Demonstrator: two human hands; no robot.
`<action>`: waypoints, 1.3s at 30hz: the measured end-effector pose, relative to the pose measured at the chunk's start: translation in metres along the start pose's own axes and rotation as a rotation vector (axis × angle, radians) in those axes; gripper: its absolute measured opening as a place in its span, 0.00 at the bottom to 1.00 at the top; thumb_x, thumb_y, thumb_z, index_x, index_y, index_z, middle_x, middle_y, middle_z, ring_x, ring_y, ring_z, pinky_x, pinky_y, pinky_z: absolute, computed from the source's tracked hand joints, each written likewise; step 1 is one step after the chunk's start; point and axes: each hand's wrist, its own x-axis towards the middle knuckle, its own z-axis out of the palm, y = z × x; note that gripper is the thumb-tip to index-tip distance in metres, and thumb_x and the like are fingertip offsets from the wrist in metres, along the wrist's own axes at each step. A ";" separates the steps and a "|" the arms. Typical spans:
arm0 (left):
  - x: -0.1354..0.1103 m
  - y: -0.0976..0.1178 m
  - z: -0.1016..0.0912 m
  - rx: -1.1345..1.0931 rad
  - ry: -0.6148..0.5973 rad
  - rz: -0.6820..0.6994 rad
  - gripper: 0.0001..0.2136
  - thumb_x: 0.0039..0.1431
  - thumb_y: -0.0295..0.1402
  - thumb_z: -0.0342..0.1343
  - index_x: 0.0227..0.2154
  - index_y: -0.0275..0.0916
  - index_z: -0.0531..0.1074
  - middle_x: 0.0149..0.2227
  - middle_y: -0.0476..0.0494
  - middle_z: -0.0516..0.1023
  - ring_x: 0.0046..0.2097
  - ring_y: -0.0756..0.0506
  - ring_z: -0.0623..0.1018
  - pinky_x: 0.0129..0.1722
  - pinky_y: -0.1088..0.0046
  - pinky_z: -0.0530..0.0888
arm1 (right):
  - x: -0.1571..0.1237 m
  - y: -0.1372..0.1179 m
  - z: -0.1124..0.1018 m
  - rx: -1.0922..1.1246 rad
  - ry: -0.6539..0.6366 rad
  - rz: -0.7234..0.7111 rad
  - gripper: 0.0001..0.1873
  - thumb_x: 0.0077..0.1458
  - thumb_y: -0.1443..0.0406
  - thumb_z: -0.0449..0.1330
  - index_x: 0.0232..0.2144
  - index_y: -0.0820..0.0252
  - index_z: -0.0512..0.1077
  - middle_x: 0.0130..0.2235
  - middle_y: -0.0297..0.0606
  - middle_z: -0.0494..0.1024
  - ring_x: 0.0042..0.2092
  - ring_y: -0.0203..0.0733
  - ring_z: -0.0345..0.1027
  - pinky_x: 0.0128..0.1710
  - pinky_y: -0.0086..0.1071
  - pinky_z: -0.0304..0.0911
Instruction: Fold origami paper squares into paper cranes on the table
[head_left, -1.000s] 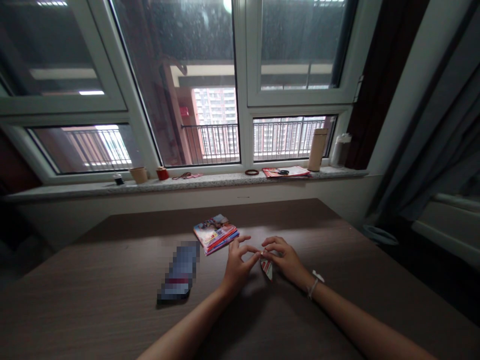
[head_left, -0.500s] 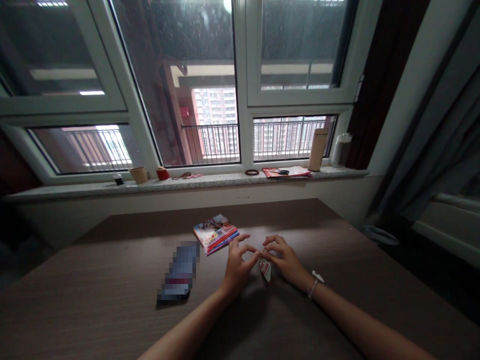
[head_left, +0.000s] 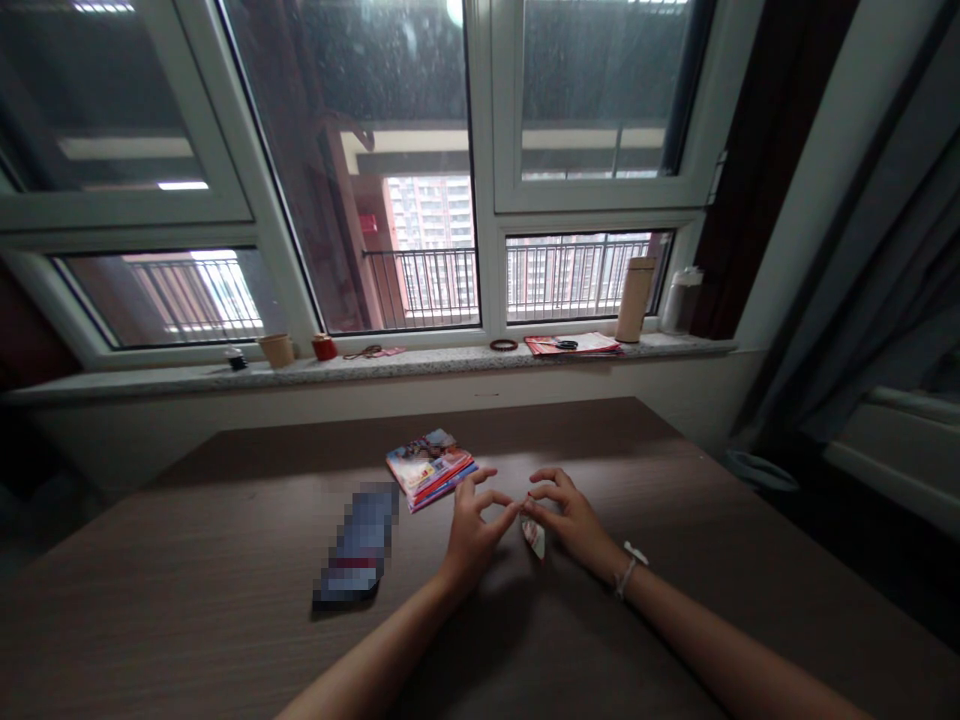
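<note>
Both hands, left hand (head_left: pixel 472 530) and right hand (head_left: pixel 574 518), pinch a small folded red-and-white paper (head_left: pixel 534 537).

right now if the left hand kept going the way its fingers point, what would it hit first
The left hand points right, toward the small folded paper pinched between both hands, then the right hand just behind it. Depth is hard to judge.

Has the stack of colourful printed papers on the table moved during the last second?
No. The stack of colourful printed papers lies at the same spot on the brown wooden table, beside the left hand, as before.
</note>
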 end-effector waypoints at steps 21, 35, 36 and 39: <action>-0.001 0.001 0.001 0.013 -0.044 0.007 0.02 0.51 0.33 0.62 0.25 0.43 0.78 0.52 0.44 0.70 0.56 0.39 0.67 0.58 0.53 0.63 | 0.001 0.003 0.002 0.056 -0.049 0.008 0.07 0.53 0.59 0.59 0.29 0.56 0.71 0.52 0.40 0.66 0.57 0.46 0.56 0.59 0.42 0.50; -0.001 -0.001 -0.001 0.009 -0.012 -0.011 0.03 0.52 0.34 0.62 0.26 0.43 0.78 0.52 0.43 0.70 0.55 0.39 0.67 0.57 0.54 0.64 | 0.001 0.008 0.003 0.071 0.005 0.003 0.16 0.51 0.50 0.62 0.30 0.55 0.75 0.48 0.40 0.68 0.54 0.46 0.61 0.57 0.40 0.53; -0.001 0.000 0.000 0.009 -0.013 -0.012 0.03 0.52 0.34 0.62 0.26 0.43 0.78 0.52 0.43 0.69 0.56 0.39 0.67 0.57 0.54 0.64 | 0.001 0.007 0.003 0.065 0.006 -0.001 0.15 0.51 0.51 0.62 0.30 0.55 0.75 0.48 0.40 0.68 0.54 0.46 0.61 0.57 0.40 0.53; -0.002 0.000 0.000 0.002 -0.019 -0.012 0.03 0.51 0.34 0.62 0.26 0.43 0.79 0.52 0.43 0.69 0.55 0.39 0.67 0.57 0.54 0.64 | 0.001 0.003 0.002 0.025 -0.008 -0.004 0.12 0.52 0.54 0.62 0.29 0.55 0.75 0.48 0.39 0.68 0.54 0.45 0.60 0.58 0.40 0.52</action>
